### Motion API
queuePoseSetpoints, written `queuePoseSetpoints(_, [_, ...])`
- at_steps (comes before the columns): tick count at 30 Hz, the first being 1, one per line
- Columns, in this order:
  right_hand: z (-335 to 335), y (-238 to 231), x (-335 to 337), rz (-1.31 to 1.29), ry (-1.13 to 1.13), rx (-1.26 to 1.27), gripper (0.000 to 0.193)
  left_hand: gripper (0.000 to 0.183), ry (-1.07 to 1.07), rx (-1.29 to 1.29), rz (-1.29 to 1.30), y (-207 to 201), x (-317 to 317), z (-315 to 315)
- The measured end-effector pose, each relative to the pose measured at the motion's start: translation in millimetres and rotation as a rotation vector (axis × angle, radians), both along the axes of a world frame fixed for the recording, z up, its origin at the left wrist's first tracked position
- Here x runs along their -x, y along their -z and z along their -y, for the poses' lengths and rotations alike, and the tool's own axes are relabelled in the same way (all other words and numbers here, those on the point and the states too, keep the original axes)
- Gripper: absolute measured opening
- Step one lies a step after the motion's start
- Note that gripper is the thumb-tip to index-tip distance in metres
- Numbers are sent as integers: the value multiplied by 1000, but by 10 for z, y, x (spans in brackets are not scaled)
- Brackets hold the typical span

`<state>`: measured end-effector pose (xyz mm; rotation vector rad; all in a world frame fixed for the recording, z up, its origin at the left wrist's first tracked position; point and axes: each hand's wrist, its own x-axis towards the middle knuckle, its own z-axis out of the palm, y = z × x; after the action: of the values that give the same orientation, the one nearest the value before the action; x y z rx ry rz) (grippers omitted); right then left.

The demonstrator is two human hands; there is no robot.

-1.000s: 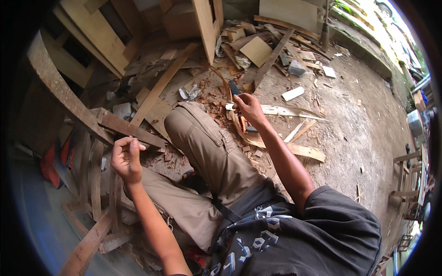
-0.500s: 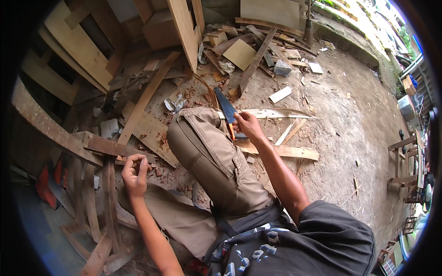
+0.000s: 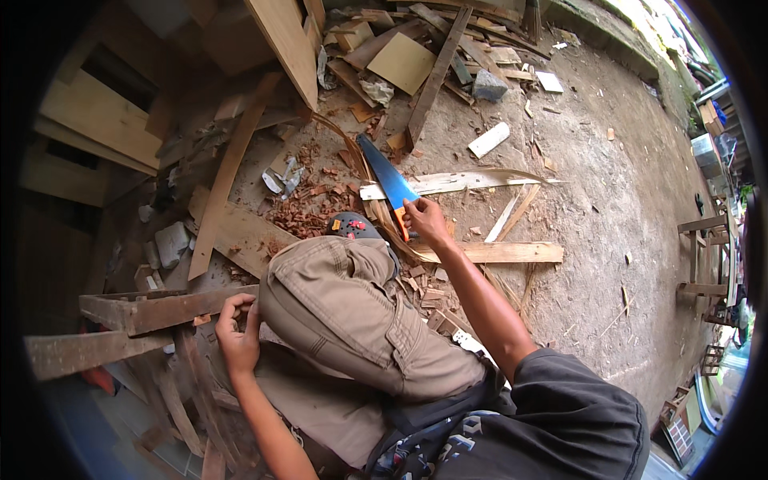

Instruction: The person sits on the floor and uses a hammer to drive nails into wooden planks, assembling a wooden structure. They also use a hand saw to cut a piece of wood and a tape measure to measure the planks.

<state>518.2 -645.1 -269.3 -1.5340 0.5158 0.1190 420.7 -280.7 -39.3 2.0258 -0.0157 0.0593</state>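
Note:
A handsaw [image 3: 390,174] with a blue blade and an orange handle slants over a pale wood strip [image 3: 464,182] in the middle. My right hand [image 3: 426,222] pinches it where blade meets handle. At lower left, my left hand [image 3: 238,330] has curled fingers by the end of a wooden frame [image 3: 172,310], close to my bent knee. Whatever those fingers may hold is hidden. Below my right hand, another light wood strip [image 3: 504,253] lies on the ground. My shoe [image 3: 352,226] shows just left of the saw handle.
Reddish wood chips [image 3: 308,212] cover the ground ahead of my knee. A heap of offcuts [image 3: 400,64] lies at the back, beside an upright panel [image 3: 284,48]. A long board [image 3: 236,176] leans at left. A wooden stool-like frame [image 3: 704,256] stands far right.
My view has shifted, and my knee now appears lower, uncovering the shoe and chips. The saw stays in my right hand. My left hand remains curled by the wooden frame.

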Motion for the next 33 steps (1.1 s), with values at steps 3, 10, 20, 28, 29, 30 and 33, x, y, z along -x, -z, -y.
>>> queuePoseSetpoints(3, [196,254,-78,-11,37,-2,32,15,-18,35,-67,91,-125,-26])
queuePoseSetpoints(10, [558,1100,-152,-115,-51,366,26,14,-49,-132,-97,56,-367,-211])
queuePoseSetpoints(20, [-455,978,-281,79,-296,506,37,13,-113,-359,-182,-204,-763,-654])
queuePoseSetpoints(28, [-814,1350,-1005,292,-376,1171,30,13,-68,-68,-197,-28,-835,-232])
queuePoseSetpoints(29, [-815,1378,-1072,223,-415,1278,30,13,-76,-42,-194,-27,-844,-215])
queuePoseSetpoints(30, [-822,1408,-1137,195,-460,1295,29,13,-72,-33,-202,-40,-847,-218])
queuePoseSetpoints(33, [-754,1458,-1244,134,-563,1303,25,14,-55,-9,-225,-15,-831,-263])
